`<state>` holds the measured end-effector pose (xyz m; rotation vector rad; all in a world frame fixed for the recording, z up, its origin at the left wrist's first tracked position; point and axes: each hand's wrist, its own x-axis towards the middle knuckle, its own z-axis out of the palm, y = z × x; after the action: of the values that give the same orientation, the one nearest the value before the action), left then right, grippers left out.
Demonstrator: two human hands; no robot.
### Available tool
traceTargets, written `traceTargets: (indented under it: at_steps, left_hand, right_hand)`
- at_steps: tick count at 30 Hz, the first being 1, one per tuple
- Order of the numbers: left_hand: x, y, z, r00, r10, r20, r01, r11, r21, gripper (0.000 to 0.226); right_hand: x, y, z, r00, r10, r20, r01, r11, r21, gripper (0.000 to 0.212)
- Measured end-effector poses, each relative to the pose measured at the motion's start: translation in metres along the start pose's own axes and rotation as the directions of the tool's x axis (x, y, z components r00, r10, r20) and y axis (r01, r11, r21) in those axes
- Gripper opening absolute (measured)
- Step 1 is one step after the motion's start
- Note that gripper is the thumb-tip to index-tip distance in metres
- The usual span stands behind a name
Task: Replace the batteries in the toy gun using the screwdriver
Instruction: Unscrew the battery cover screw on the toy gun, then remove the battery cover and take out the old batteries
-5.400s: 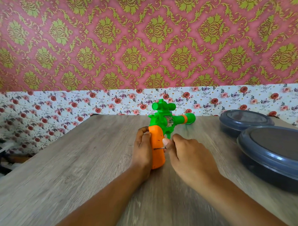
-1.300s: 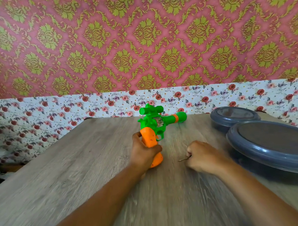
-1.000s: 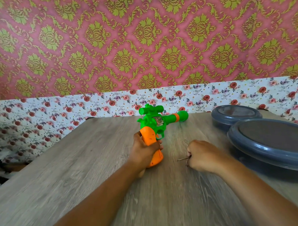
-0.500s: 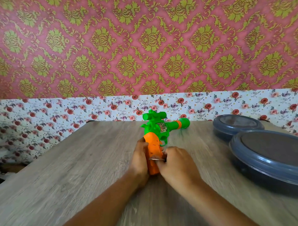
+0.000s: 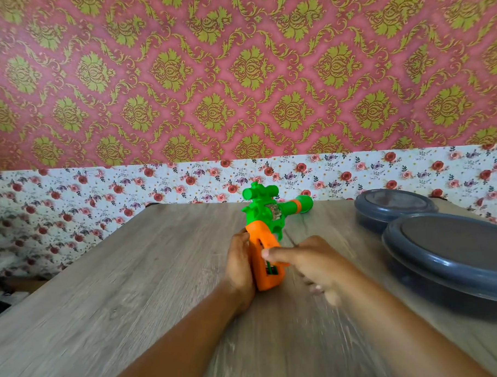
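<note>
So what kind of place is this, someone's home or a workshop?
Most likely a room in a home. The wall has ornate pink and gold wallpaper over a rose-print band, and the wooden table holds lidded grey containers beside a toy gun, with no workshop gear in sight.

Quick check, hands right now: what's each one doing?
Left hand: grips the toy gun by its orange handle.
Right hand: blurred; one finger touches the handle, a thin metal tip shows above the knuckles; whether it holds anything cannot be told.
</note>
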<state>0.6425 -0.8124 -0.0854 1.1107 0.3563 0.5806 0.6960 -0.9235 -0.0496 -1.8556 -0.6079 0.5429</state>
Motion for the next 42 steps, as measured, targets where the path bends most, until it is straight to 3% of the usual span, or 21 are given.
traceTargets:
  at_steps: [3,6,11,14,17,19,22,23,25,27,29,31,34,38,42]
  left_hand:
    - [0.004,0.0,-0.002,0.997,-0.07,-0.046,0.07,0.997,0.008,0.05]
    - [0.005,-0.001,-0.002,0.995,-0.087,-0.048,0.087,0.996,-0.009,0.05]
    - [0.009,-0.003,-0.005,0.996,-0.082,-0.04,0.081,0.997,-0.016,0.047]
    - [0.011,-0.005,-0.006,0.993,-0.1,-0.055,0.099,0.995,-0.008,0.051]
    - [0.015,-0.008,-0.01,0.994,-0.091,-0.066,0.091,0.996,-0.004,0.051]
    - [0.017,-0.008,-0.012,0.994,-0.08,-0.069,0.08,0.997,-0.001,0.051]
    - [0.011,-0.004,-0.011,0.992,-0.105,-0.067,0.105,0.994,-0.004,0.051]
    - [0.011,-0.004,-0.011,0.992,-0.105,-0.074,0.104,0.994,-0.014,0.051]
    - [0.009,-0.003,-0.008,0.99,-0.096,-0.104,0.093,0.995,-0.035,0.052]
    - [0.009,-0.003,-0.005,0.988,-0.077,-0.131,0.073,0.997,-0.033,0.051]
    - [0.008,-0.003,-0.003,0.99,-0.045,-0.131,0.041,0.999,-0.034,0.055]
    - [0.008,-0.002,-0.002,0.994,-0.017,-0.103,0.012,0.999,-0.05,0.062]
    - [0.011,-0.004,-0.004,0.996,-0.006,-0.091,0.002,0.999,-0.049,0.05]
    - [0.018,-0.012,-0.008,0.992,-0.021,-0.127,0.019,1.0,-0.022,0.057]
    - [0.015,-0.008,-0.006,0.989,-0.033,-0.144,0.032,0.999,-0.01,0.063]
  right_hand:
    - [0.005,0.003,-0.027,0.991,-0.029,-0.134,0.001,0.98,-0.2,0.044]
    - [0.01,0.013,-0.044,0.966,-0.06,-0.252,-0.089,0.837,-0.54,0.041]
    - [0.016,0.03,-0.046,0.978,-0.033,-0.205,-0.117,0.728,-0.676,0.028]
    - [0.017,0.032,-0.047,0.972,-0.037,-0.234,-0.143,0.696,-0.703,0.041]
    - [0.013,0.025,-0.05,0.969,0.017,-0.245,-0.184,0.711,-0.679,0.058]
    - [0.013,0.021,-0.052,0.976,-0.01,-0.216,-0.14,0.735,-0.664,0.043]
    - [0.014,0.018,-0.047,0.948,-0.242,-0.205,0.071,0.793,-0.605,0.009]
    - [0.014,0.015,-0.045,0.934,-0.293,-0.205,0.154,0.846,-0.511,0.006]
    - [0.011,0.005,-0.037,0.943,-0.299,-0.143,0.278,0.948,-0.154,0.016]
    - [0.008,-0.008,-0.029,0.951,-0.304,-0.049,0.308,0.932,0.19,0.014]
    - [0.011,-0.016,-0.023,0.941,-0.337,-0.01,0.323,0.893,0.314,0.015]
    - [0.018,-0.019,-0.014,0.927,-0.375,-0.022,0.365,0.886,0.287,0.018]
    - [0.024,-0.014,-0.001,0.901,-0.429,-0.061,0.433,0.887,0.16,0.02]
    - [0.02,0.0,0.007,0.781,-0.616,-0.102,0.605,0.787,-0.119,0.022]
    - [0.018,0.005,0.006,0.767,-0.628,-0.128,0.624,0.778,-0.078,0.023]
